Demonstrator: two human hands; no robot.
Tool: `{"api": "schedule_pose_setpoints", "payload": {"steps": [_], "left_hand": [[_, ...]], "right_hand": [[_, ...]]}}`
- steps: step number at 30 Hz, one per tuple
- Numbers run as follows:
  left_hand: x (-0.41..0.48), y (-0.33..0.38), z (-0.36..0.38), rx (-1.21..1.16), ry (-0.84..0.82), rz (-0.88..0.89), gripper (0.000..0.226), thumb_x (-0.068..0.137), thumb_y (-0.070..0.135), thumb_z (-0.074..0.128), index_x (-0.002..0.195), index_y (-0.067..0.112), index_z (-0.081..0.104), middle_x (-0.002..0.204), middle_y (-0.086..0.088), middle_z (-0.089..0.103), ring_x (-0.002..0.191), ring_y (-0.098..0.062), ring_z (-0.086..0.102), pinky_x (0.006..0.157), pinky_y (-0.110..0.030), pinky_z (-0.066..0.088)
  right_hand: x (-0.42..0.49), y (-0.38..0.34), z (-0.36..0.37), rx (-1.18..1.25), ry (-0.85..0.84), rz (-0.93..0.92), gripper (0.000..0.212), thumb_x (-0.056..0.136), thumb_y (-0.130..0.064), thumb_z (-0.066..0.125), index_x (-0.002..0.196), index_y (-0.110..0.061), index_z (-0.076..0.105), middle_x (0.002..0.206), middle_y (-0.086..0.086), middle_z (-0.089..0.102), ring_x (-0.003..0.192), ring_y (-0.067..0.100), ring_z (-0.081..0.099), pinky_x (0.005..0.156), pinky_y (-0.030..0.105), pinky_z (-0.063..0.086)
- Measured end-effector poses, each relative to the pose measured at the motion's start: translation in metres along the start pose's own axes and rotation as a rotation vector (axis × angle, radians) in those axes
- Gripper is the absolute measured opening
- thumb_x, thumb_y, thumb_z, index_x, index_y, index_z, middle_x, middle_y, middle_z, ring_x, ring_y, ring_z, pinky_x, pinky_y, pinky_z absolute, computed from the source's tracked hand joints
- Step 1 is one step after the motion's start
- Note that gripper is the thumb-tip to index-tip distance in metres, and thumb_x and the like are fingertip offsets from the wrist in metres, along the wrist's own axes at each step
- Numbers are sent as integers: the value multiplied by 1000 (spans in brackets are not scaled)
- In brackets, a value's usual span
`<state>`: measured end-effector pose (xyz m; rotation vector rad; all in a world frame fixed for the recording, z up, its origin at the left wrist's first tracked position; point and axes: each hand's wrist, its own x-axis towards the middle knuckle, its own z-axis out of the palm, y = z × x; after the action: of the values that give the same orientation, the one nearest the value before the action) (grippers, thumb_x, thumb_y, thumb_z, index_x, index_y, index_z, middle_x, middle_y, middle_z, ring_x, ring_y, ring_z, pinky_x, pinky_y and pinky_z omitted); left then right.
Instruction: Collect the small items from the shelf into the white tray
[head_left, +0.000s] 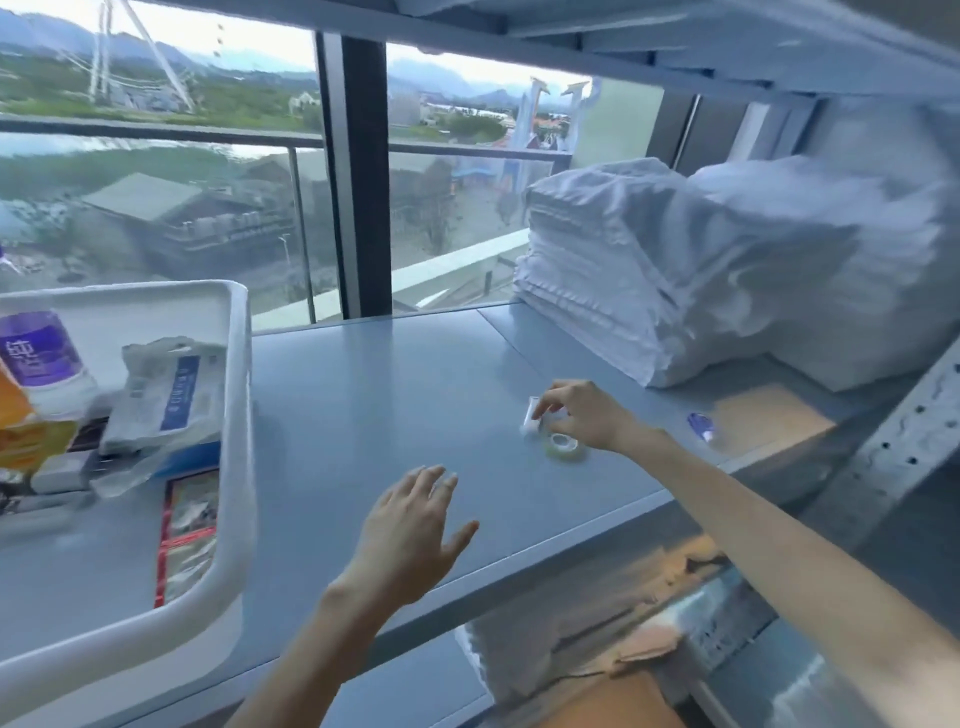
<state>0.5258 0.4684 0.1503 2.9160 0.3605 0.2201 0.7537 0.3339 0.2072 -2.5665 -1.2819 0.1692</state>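
Note:
A white tray (236, 415) stands at the left end of the grey shelf (395, 395); it holds a purple-labelled bottle, plastic packets and other small things. My right hand (582, 413) reaches onto the middle of the shelf and pinches a small white tube (531, 418) with its fingertips. A small roll of clear tape (563, 444) lies just under that hand. A small blue-and-white item (701, 425) lies further right on the shelf. My left hand (415, 525) hovers flat over the shelf's front edge, fingers spread, holding nothing.
Stacks of folded white linen (675, 270) fill the right back of the shelf. A perforated metal upright (893, 441) stands at the right. Another shelf board runs overhead. Behind is a window with a dark post (363, 182). Cardboard and wrapped goods lie on the level below.

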Motion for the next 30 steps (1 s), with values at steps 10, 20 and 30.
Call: {"api": "schedule_pose_setpoints", "payload": {"steps": [10,20,30], "left_hand": [[56,43,74,67,-157,-259,69,94,55,23,149,18,4,158,-5,-3,145,-23,-7,117,-43,-3],[62,52,97,94,-90,-371,66,94,55,20,149,24,2,158,1,-7,145,-19,-12,116,-42,-8],[50,68,36,153,86,-429,82,77,70,-7,148,34,12,156,4,17,145,-19,-8,118,-43,-6]], "right_hand": [[46,74,14,-138,-135,-44,45,87,4,41,117,-21,63,125,1,53,113,21,54,92,37,47],[91,95,32,-325,-208,-305,29,92,-11,48,116,-20,60,122,3,54,118,23,47,90,36,45],[101,64,14,-81,-94,-329,22,83,-36,65,95,-18,63,98,0,67,88,23,62,78,36,52]]}}
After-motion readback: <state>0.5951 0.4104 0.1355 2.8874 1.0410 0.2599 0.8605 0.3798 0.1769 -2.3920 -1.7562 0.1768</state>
